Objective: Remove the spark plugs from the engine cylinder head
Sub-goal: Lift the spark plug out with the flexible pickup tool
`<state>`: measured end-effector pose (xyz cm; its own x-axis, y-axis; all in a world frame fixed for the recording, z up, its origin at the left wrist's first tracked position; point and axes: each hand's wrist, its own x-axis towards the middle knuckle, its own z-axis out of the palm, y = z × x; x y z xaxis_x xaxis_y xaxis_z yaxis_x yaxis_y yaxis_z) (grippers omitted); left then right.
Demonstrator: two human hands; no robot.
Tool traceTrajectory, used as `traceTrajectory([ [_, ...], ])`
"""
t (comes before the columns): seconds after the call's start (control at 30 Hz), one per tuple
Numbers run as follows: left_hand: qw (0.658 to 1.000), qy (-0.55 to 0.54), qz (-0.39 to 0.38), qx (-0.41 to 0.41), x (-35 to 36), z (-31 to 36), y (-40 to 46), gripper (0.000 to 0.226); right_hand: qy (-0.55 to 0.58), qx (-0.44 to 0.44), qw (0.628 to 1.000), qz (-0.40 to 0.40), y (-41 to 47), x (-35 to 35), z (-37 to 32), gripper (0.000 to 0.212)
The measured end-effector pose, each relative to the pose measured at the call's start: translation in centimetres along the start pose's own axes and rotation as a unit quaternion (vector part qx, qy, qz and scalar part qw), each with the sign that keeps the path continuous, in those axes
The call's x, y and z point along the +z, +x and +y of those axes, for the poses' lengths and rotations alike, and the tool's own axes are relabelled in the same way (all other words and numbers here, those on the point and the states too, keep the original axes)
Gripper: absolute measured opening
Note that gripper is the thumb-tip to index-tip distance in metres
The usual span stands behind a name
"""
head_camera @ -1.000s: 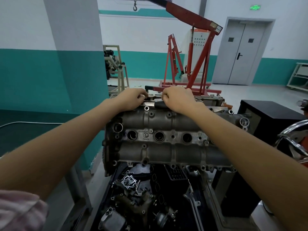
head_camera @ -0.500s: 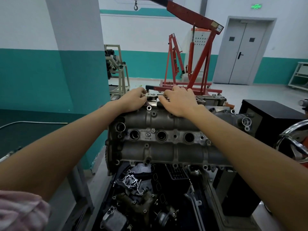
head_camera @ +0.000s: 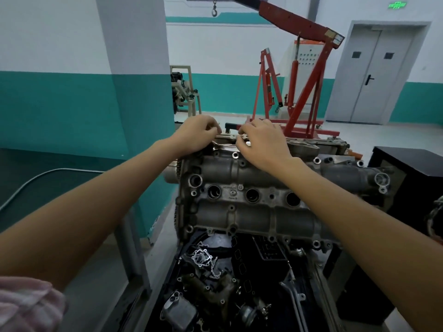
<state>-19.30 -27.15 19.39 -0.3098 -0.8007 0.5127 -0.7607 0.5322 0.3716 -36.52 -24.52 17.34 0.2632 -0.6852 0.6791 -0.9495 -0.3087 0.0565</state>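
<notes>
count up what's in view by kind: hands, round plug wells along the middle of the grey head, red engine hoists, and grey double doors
Bare hands: 2 (left hand, right hand)
Round dark plug wells in the grey metal cylinder head: 3
Red steel engine hoists: 1
Grey double doors: 1
Total: 7

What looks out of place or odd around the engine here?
Loose engine parts and a chain lie jumbled in the black tray below the cylinder head. Both hands, left hand and right hand, work at its far edge, away from the plug wells.

support: black tray [head_camera: 177, 267]; contents: loose engine parts [head_camera: 211, 283]; chain [head_camera: 214, 271]
</notes>
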Motion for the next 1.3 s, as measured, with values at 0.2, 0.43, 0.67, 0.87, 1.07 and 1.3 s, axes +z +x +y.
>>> traceTrajectory([
  [0.2,0.990,0.119,0.055,0.047,-3.6,-3.9,-5.3,0.023,0.126,-0.054,0.990,0.045,1.1,1.6,-8.4,0.027],
  [0.43,0.978,0.145,0.028,-0.147,-7.1,-13.7,-12.6,0.023,0.106,-0.199,0.974,-0.024,1.0,4.6,-19.7,0.029],
  [0.67,0.844,0.265,-0.062,-0.462,-9.9,-23.4,-23.1,0.039,0.284,-0.136,0.920,-0.235,-0.7,10.7,-28.4,0.029],
  [0.87,0.769,0.310,-0.040,-0.558,-9.3,-26.4,-29.6,0.053,0.330,-0.196,0.864,-0.326,-4.0,13.5,-34.8,0.035],
  [1.07,0.741,0.369,-0.027,-0.560,-10.5,-27.1,-30.5,0.044,0.341,-0.237,0.831,-0.371,-5.1,14.1,-38.2,0.038],
  [1.3,0.760,-0.033,-0.078,-0.644,-11.1,-23.5,-26.5,0.034,0.623,0.047,0.666,-0.408,-4.6,13.7,-39.0,0.045],
])
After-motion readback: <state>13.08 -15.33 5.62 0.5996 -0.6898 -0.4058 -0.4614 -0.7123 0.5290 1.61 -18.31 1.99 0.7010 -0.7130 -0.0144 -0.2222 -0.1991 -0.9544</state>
